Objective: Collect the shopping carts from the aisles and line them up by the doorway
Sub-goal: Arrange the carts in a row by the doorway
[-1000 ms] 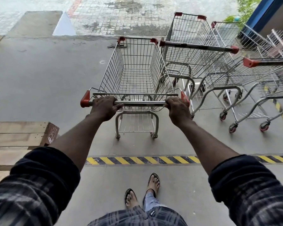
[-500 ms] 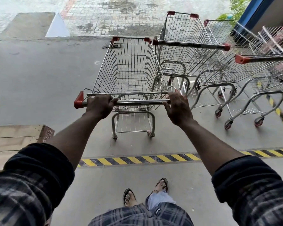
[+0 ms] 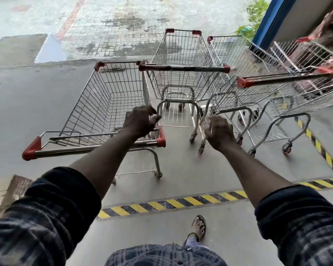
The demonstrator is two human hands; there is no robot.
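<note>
Both our left hand (image 3: 140, 121) and right hand (image 3: 219, 131) hang with fingers apart, gripping nothing, so we fear the loose cart (image 3: 104, 112) at centre left, beside the row of carts (image 3: 183, 69) at upper right, may roll out of line.

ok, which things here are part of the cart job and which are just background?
Job: near cart, parked carts beside it, left hand, right hand, both holding nothing.
Background: striped floor tape, plant, blue post.
</note>
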